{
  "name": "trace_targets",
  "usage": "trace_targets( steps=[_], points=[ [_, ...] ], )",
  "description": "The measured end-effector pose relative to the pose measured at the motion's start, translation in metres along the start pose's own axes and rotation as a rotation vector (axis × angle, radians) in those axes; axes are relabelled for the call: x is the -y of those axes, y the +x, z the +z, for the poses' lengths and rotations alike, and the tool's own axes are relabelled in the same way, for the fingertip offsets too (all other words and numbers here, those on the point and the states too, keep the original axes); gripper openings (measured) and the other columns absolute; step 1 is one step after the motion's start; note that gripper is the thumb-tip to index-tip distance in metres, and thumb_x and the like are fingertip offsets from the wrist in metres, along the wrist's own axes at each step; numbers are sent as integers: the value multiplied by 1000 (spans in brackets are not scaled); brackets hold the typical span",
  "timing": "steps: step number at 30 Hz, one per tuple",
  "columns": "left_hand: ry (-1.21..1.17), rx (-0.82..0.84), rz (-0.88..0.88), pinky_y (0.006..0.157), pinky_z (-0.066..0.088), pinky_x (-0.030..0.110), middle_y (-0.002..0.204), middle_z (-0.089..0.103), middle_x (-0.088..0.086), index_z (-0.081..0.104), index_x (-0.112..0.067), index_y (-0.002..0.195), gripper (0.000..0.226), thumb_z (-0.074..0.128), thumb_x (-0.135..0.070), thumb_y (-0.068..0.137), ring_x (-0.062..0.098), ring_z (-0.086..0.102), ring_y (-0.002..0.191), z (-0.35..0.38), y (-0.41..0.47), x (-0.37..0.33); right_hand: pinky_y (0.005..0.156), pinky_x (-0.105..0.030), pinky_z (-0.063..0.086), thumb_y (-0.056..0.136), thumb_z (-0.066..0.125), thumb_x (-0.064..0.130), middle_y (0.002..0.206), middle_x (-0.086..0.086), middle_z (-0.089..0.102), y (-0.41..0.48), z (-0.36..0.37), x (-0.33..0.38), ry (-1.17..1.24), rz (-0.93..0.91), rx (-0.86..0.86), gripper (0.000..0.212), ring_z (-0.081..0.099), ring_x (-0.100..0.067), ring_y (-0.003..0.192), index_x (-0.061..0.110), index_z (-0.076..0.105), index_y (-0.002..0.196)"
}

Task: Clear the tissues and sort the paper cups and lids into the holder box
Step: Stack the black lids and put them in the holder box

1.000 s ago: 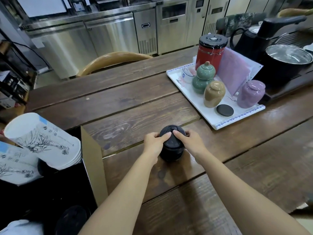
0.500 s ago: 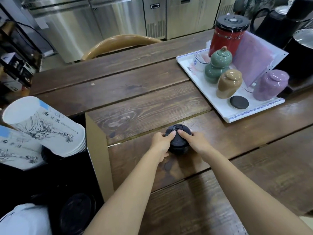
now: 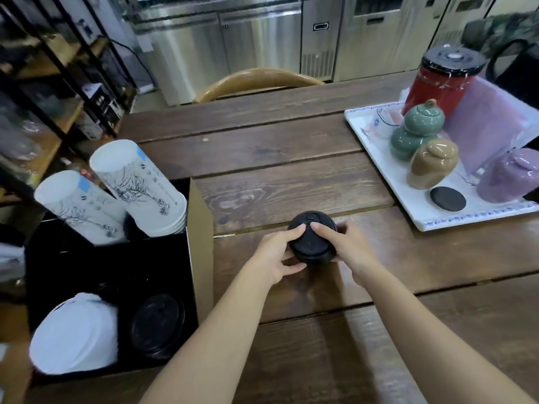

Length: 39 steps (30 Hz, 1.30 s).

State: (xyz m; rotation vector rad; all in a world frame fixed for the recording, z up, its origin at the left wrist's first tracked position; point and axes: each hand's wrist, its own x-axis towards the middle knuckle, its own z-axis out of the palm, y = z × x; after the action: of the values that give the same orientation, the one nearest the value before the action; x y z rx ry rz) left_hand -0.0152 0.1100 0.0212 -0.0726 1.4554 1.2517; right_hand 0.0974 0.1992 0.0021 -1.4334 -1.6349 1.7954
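A stack of black lids (image 3: 312, 242) rests on the wooden table (image 3: 291, 147), held from both sides. My left hand (image 3: 277, 253) grips its left side and my right hand (image 3: 348, 249) its right side, with fingertips on top. To the left stands the black holder box (image 3: 201, 228) with a cardboard wall. Two stacks of white printed paper cups (image 3: 140, 188) lean in its far compartments. White lids (image 3: 73, 333) and black lids (image 3: 157, 325) fill its near compartments. No tissues are in sight.
A white tray (image 3: 388, 176) at the right carries green, tan and purple ceramic jars, a red canister (image 3: 440, 80) and a black coaster. A wooden chair back (image 3: 256, 80) stands behind the table. Metal shelving is at far left, steel cabinets behind.
The camera has swung left and down, so the holder box shows fully. Both hands stay on the black lid stack, which has tilted toward me slightly.
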Motion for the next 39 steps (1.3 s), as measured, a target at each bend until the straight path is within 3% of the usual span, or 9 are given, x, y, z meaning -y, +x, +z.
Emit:
trace_targets(
  steps=[3, 8, 13, 19, 22, 25, 28, 34, 39],
  points=[
    [-25, -30, 92, 76, 55, 41, 115, 65, 8, 63, -12, 108, 35, 75, -24, 77, 21, 62, 100, -14, -22, -10, 75, -34, 54, 72, 75, 42, 110, -9, 62, -11, 10, 22, -26, -104, 71, 55, 61, -20, 97, 6, 52, 107],
    [-56, -61, 291, 74, 56, 38, 110, 68, 5, 67, -12, 106, 28, 71, -24, 81, 19, 62, 104, -40, -71, -26, 86, -47, 54, 70, 74, 46, 97, -3, 64, -40, 31, 62, -69, -293, 173, 47, 63, -22, 95, 11, 54, 94],
    [-68, -106, 454, 87, 55, 46, 100, 71, 2, 70, -17, 94, 14, 69, -24, 82, 16, 66, 95, -79, -124, -31, 87, -54, 53, 67, 72, 53, 98, -6, 66, -72, 69, 88, -89, -398, 257, 50, 65, -25, 96, 13, 56, 91],
    [-55, -265, 522, 71, 58, 38, 100, 73, 1, 69, -18, 98, 23, 71, -31, 79, 19, 67, 97, -133, -172, -25, 84, -50, 56, 59, 68, 67, 99, -7, 69, -112, 122, 97, -211, -398, 337, 63, 68, -28, 92, 12, 57, 89],
    [-57, -355, 523, 69, 58, 37, 103, 72, 4, 69, -14, 101, 32, 72, -35, 78, 21, 67, 98, -160, -185, -15, 63, -27, 59, 68, 67, 61, 97, -9, 69, -129, 148, 93, -232, -364, 395, 62, 68, -21, 83, 5, 61, 95],
    [-46, -401, 521, 65, 57, 34, 99, 72, 6, 68, -7, 100, 35, 71, -36, 79, 21, 67, 94, -184, -193, -4, 43, -9, 44, 77, 65, 51, 89, -2, 69, -145, 168, 83, -295, -359, 416, 48, 62, -10, 73, 8, 66, 97],
    [-26, -417, 522, 69, 56, 34, 92, 70, 5, 66, -5, 96, 34, 70, -35, 81, 20, 65, 89, -202, -192, 5, 57, -24, 56, 73, 67, 55, 90, -9, 70, -150, 184, 71, -317, -266, 408, 57, 67, -19, 81, 2, 66, 95],
    [39, -425, 502, 67, 56, 32, 104, 69, 6, 65, -10, 93, 30, 67, -38, 83, 22, 65, 98, -222, -169, 24, 55, -26, 57, 76, 66, 54, 105, -18, 69, -156, 202, 49, -377, -179, 344, 68, 67, -23, 89, -9, 61, 104],
    [110, -418, 462, 86, 55, 41, 92, 67, 1, 63, -16, 80, 23, 59, -37, 89, 21, 63, 96, -228, -155, 34, 70, -36, 61, 76, 64, 56, 104, -15, 67, -157, 210, 36, -465, -143, 281, 61, 65, -27, 91, -1, 60, 98]
  ],
)
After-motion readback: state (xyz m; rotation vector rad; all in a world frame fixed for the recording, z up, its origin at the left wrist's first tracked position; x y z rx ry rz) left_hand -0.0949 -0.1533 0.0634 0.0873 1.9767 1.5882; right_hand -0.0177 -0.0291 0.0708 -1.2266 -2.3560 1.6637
